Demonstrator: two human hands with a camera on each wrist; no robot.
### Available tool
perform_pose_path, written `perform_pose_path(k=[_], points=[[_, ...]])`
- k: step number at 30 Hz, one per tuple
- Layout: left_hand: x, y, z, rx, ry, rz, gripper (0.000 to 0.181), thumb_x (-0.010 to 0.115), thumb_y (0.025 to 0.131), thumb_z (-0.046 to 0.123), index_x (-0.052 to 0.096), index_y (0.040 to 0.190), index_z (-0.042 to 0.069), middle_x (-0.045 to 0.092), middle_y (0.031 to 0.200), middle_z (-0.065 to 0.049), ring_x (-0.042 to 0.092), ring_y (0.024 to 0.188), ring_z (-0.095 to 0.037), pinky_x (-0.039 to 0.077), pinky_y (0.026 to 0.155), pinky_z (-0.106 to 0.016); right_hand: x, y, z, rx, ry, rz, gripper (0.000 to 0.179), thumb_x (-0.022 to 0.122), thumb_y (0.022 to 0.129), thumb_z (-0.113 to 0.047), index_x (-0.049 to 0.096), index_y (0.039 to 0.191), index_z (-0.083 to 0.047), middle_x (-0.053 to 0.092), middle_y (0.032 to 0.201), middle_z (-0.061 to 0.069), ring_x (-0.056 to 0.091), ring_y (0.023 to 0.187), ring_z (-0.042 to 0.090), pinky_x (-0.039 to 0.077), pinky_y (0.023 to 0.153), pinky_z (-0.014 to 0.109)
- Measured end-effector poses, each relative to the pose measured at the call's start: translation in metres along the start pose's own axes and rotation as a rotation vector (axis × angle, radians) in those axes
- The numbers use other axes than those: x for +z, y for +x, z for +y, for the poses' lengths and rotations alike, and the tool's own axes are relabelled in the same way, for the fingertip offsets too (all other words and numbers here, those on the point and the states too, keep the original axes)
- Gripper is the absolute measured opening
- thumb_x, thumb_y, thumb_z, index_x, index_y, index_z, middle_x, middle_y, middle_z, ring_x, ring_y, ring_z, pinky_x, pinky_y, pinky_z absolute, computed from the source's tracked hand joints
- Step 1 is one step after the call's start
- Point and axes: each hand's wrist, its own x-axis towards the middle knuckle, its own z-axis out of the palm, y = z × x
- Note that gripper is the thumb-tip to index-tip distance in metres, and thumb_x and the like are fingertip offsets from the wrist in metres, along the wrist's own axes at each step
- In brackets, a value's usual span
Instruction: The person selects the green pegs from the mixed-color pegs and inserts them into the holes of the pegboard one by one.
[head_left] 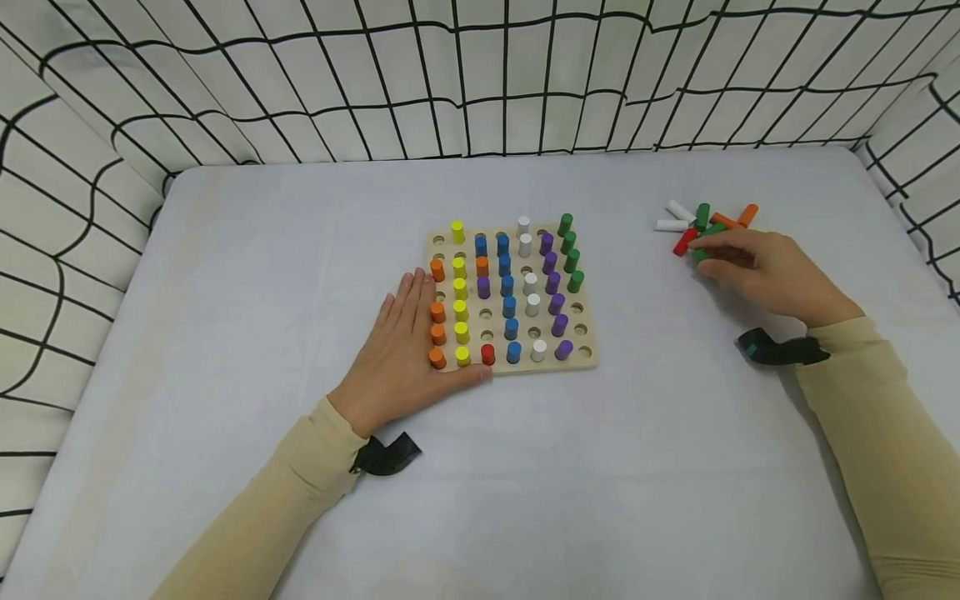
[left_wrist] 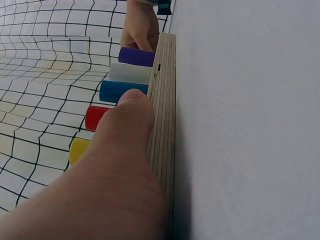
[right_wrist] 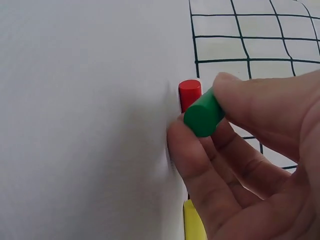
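A wooden pegboard holds rows of orange, yellow, blue, white, purple and green pegs, with a few bare holes among them. My left hand lies along the board's left side, fingers straight, its thumb on the front edge near a red peg. At the right, my right hand pinches a green peg between thumb and fingertips. Close by, a loose red peg lies on the table, also visible behind the fingers in the right wrist view.
Around my right hand lie several loose pegs, among them a white peg, a green peg and an orange peg. A yellow peg shows low in the right wrist view. Black wire mesh borders the white table.
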Motion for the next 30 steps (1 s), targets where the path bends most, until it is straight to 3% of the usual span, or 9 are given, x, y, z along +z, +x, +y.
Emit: perform_pose_path(k=[6, 12, 17, 22, 30], points=[[0.000, 0.000, 0.000, -0.001, -0.001, 0.003, 0.134, 0.067, 0.078, 0.081, -0.004, 0.167, 0.011, -0.004, 0.177, -0.007, -0.003, 0.166, -0.030, 0.005, 0.135, -0.055, -0.001, 0.000, 0.002, 0.027, 0.064, -0.038, 0.043, 0.060, 0.104, -0.043, 0.064, 0.139, -0.019, 0.066, 0.132, 0.009, 0.053, 0.103, -0.002, 0.045, 0.075, 0.006], [0.000, 0.000, 0.000, 0.001, -0.003, 0.003, 0.134, 0.067, 0.078, 0.081, -0.004, 0.167, 0.011, -0.004, 0.177, -0.008, -0.003, 0.166, -0.030, 0.005, 0.135, -0.055, 0.000, -0.002, 0.002, 0.015, 0.158, -0.038, 0.038, 0.060, 0.104, -0.040, 0.066, 0.138, -0.024, 0.066, 0.124, -0.011, 0.052, 0.111, 0.002, 0.043, 0.080, 0.008], [0.000, 0.000, -0.001, 0.001, -0.003, 0.000, 0.134, 0.066, 0.078, 0.082, -0.004, 0.167, 0.011, -0.005, 0.177, -0.008, -0.004, 0.166, -0.030, 0.005, 0.135, -0.055, 0.002, -0.004, -0.002, -0.006, 0.258, -0.043, 0.039, 0.061, 0.104, -0.039, 0.064, 0.140, -0.025, 0.069, 0.124, -0.022, 0.054, 0.118, -0.007, 0.042, 0.086, 0.003], [0.001, 0.000, -0.001, 0.003, 0.001, -0.001, 0.134, 0.066, 0.078, 0.082, -0.005, 0.167, 0.011, -0.005, 0.177, -0.008, -0.004, 0.166, -0.030, 0.005, 0.135, -0.055, 0.005, -0.004, -0.010, -0.036, 0.398, -0.060, 0.039, 0.060, 0.105, -0.031, 0.062, 0.142, -0.017, 0.073, 0.123, -0.018, 0.062, 0.116, -0.007, 0.049, 0.092, 0.003], [0.001, 0.001, -0.001, -0.001, 0.003, -0.002, 0.134, 0.066, 0.078, 0.082, -0.004, 0.167, 0.011, -0.004, 0.177, -0.008, -0.004, 0.166, -0.029, 0.004, 0.135, -0.055, 0.012, -0.004, -0.025, -0.156, 0.579, -0.101, 0.040, 0.057, 0.106, -0.016, 0.056, 0.141, 0.003, 0.071, 0.125, 0.003, 0.071, 0.115, 0.005, 0.057, 0.097, 0.017]])
